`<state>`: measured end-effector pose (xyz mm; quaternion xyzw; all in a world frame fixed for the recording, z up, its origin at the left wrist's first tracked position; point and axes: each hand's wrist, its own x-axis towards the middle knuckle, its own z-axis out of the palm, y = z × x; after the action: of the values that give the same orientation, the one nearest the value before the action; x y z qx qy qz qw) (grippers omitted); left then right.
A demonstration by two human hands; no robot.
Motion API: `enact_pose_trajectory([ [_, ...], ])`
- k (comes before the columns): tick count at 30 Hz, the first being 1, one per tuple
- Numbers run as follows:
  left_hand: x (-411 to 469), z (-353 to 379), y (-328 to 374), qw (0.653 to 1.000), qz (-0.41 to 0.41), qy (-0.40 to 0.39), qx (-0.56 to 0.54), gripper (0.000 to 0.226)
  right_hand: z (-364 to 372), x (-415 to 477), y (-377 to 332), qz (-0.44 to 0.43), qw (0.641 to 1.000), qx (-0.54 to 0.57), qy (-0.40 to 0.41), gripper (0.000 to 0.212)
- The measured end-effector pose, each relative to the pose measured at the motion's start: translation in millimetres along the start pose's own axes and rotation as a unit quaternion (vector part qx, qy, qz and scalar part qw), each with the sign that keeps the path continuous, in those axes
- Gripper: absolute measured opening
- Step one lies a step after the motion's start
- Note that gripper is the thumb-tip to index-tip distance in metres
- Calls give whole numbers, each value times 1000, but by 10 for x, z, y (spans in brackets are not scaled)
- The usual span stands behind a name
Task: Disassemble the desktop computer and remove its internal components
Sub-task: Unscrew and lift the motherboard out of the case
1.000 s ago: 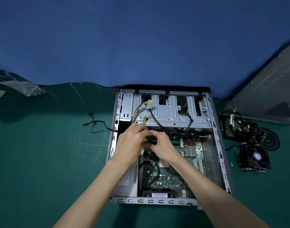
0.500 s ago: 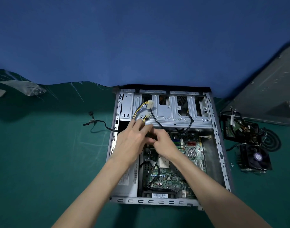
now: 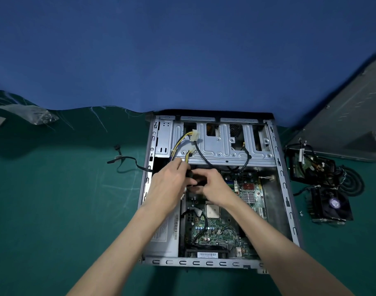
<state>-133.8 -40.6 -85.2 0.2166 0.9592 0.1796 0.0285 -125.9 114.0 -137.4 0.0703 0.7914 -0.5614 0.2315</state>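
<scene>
The open desktop case (image 3: pixel 283 178) lies flat on the green mat. Inside it the green motherboard (image 3: pixel 217 229) shows a bare CPU (image 3: pixel 212 211). Both hands meet over the board's upper left, just below the silver drive cage (image 3: pixel 217 150). My left hand (image 3: pixel 168 186) and my right hand (image 3: pixel 215 186) together grip a black cable bundle (image 3: pixel 193 177) between them. Yellow and black power wires with white plugs (image 3: pixel 193 133) lie across the drive cage. What the black bundle connects to is hidden under my fingers.
A removed fan and heatsink (image 3: pixel 330 205) and a small board with tangled wires (image 3: pixel 311 165) lie right of the case. The grey side panel (image 3: pixel 349 124) leans at the far right. A loose black cable (image 3: pixel 125 161) lies left of the case, a plastic bag (image 3: pixel 29 114) far left.
Both hands have lifted slightly toward the drive cage, and the black cable bundle is now raised off the motherboard between them.
</scene>
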Motion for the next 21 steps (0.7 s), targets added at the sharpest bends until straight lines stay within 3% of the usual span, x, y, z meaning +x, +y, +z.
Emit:
enact_pose_trajectory([
  [3,-38,44,-4,999,-31,7,-10,43,-17,-32,103,30,997,-32,69,34],
  [5,-85,43,-8,997,-52,22,-53,43,-15,-59,184,48,992,-71,93,26],
  [10,-161,8,35,990,-51,100,-80,34,154,-79,259,52,984,-151,81,33],
  [16,-269,95,-16,979,-15,204,-20,23,360,16,299,21,956,-281,87,46],
  [21,-367,226,-99,970,-3,237,46,29,440,96,276,6,947,-314,70,28],
])
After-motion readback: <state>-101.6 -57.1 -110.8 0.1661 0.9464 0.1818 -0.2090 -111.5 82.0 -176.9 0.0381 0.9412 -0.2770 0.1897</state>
